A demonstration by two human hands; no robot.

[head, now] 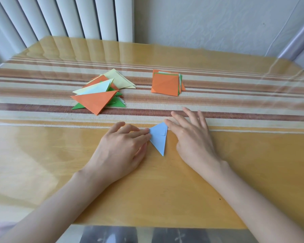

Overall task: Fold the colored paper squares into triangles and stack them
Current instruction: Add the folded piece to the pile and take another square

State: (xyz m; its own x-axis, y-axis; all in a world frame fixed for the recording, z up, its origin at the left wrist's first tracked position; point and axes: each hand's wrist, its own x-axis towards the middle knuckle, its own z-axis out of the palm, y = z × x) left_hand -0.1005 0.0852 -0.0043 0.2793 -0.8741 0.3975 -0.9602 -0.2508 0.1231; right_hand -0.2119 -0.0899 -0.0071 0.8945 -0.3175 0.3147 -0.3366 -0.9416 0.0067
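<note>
The table (42,155) runs wide. Its near edge crosses below the forearms and its far edge meets the wall (218,23) and blinds (60,16). Bare yellow surface lies open to the left and right of both hands, and a striped band spans the middle. The blue triangle (158,139) lies flat on the yellow part, just short of the stripes, between the hands, with its sharp tip pointing at the person. It is folded, and the layers sit slightly off at the upper right corner. The left hand (123,146) presses flat fingers on the triangle's left corner, gripping nothing. The right hand (191,135) is spread and relaxed, its forefinger touching the top corner. Well beyond, on the stripes, are the pile (98,95) of folded triangles at left and the squares (165,84) at right, with a gap between them.
</note>
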